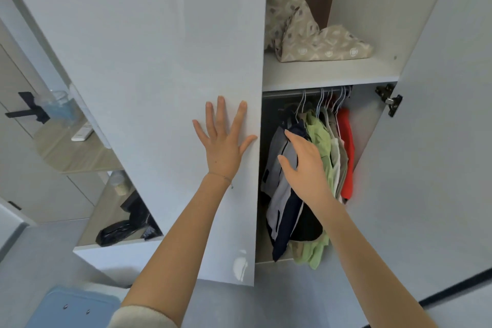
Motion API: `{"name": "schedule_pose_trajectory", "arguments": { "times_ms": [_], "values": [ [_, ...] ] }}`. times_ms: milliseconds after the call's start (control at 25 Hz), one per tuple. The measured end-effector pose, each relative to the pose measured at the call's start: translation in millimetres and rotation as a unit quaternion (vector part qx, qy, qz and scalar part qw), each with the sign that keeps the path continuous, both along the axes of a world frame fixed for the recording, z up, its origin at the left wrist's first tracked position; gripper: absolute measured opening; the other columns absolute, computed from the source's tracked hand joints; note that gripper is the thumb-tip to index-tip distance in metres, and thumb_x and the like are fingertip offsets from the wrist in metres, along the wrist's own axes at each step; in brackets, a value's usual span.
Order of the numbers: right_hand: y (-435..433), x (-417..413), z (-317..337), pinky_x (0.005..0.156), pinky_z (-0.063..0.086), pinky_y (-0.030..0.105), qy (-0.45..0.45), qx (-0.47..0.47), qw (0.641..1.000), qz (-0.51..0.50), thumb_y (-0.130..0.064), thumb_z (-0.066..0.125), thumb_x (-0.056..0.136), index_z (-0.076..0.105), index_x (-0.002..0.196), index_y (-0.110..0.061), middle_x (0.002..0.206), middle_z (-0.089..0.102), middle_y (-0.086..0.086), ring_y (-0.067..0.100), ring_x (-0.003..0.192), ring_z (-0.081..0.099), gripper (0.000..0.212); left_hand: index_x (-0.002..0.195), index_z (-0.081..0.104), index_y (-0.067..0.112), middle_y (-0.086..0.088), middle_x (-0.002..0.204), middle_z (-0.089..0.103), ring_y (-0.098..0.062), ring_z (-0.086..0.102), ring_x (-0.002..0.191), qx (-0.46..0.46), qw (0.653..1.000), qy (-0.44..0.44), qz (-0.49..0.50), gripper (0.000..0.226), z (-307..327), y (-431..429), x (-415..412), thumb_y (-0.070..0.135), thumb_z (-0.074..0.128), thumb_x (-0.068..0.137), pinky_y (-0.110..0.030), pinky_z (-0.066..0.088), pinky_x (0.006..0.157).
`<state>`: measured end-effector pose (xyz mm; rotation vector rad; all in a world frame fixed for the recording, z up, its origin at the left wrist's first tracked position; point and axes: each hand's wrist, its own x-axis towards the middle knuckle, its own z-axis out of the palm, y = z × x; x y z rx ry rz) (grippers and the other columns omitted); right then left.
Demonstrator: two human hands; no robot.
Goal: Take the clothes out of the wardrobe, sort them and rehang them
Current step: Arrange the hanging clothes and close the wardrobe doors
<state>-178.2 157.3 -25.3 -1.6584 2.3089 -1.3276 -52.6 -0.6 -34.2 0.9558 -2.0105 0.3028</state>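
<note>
Reaching hand: my right hand (303,157), fingers loosely spread, against the navy-grey jacket (282,194), gripping nothing.
Door hand: my left hand (225,141) pressed flat, fingers splayed, on the closed door (159,61).
Clothes (336,162): bunched on hangers (330,100) under the shelf (327,74); green shirt (319,141), red garment (347,152).
Hidden: rail (285,94) cut off leftward by the door; garments between green and red too squashed to tell apart.

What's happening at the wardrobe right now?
A person stands at the open wardrobe. The left hand lies flat and spread on the left door. The right hand reaches in over the navy and grey jacket, the nearest garment on the rail, open and gripping nothing. The green top and the red garment hang beside it on hangers. Nothing looks lifted off the rail yet.
</note>
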Motion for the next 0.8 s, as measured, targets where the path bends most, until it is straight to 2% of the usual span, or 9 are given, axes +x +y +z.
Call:
{"name": "schedule_pose_trajectory", "arguments": {
  "times_ms": [80, 240, 440, 560, 680, 800],
  "values": [
    [-18, -14, 0, 0.113, 0.022, 0.029, -0.003, -0.001, 1.000, -0.004, -0.022, 0.057, 0.096, 0.039, 0.146, -0.017, 0.146, 0.044, 0.001, 0.020, 0.138, 0.034, 0.053, 0.153, 0.001, 0.036, -0.012, 0.158, 0.005, -0.038, 0.006, 0.146, 0.003, 1.000, 0.016, 0.013, 0.075, 2, -16, -17, 0.066, 0.037, 0.094, -0.071, 0.018, 0.107],
    [-50, -33, -5, 0.115, 0.030, 0.038, -0.014, -0.017, 1.000, -0.008, -0.019, 0.059, 0.095, 0.042, 0.145, -0.015, 0.144, 0.048, 0.001, 0.020, 0.136, 0.039, 0.053, 0.153, -0.001, 0.038, -0.011, 0.158, 0.006, -0.037, 0.006, 0.146, -0.002, 0.999, 0.044, 0.016, 0.076, -2, -42, -41, 0.063, 0.041, 0.095, -0.073, 0.012, 0.108],
    [-74, -45, -15, 0.114, 0.032, 0.038, -0.014, -0.021, 0.999, -0.035, -0.018, 0.060, 0.094, 0.044, 0.143, -0.014, 0.142, 0.050, 0.001, 0.019, 0.134, 0.041, 0.052, 0.153, 0.005, 0.037, -0.012, 0.157, 0.011, -0.036, 0.006, 0.145, -0.025, 0.997, 0.072, 0.028, 0.073, -6, -65, -58, 0.063, 0.042, 0.095, -0.075, 0.019, 0.104],
    [-81, -47, -18, 0.114, 0.028, 0.032, -0.014, -0.003, 0.998, -0.058, -0.019, 0.060, 0.094, 0.043, 0.144, -0.016, 0.141, 0.050, 0.000, 0.018, 0.133, 0.041, 0.052, 0.153, 0.008, 0.036, -0.013, 0.157, 0.010, -0.036, 0.005, 0.143, -0.041, 0.996, 0.074, 0.026, 0.073, -11, -71, -61, 0.064, 0.041, 0.095, -0.075, 0.022, 0.102],
    [-84, -47, -15, 0.111, 0.025, 0.026, 0.002, 0.013, 0.997, -0.081, -0.020, 0.059, 0.095, 0.042, 0.143, -0.017, 0.141, 0.050, 0.000, 0.018, 0.133, 0.040, 0.052, 0.154, 0.012, 0.034, -0.015, 0.154, 0.017, -0.038, 0.007, 0.143, -0.039, 0.997, 0.069, 0.022, 0.070, -10, -71, -62, 0.062, 0.042, 0.096, -0.075, 0.021, 0.102],
    [-76, -46, -13, 0.114, 0.029, 0.032, 0.028, 0.006, 0.995, -0.096, -0.020, 0.060, 0.094, 0.044, 0.142, -0.015, 0.138, 0.053, 0.002, 0.020, 0.131, 0.043, 0.051, 0.153, 0.015, 0.033, -0.017, 0.156, 0.015, -0.042, 0.011, 0.143, -0.011, 0.998, 0.057, 0.006, 0.064, -9, -60, -58, 0.052, 0.044, 0.099, -0.073, 0.018, 0.106]
  ]
}}
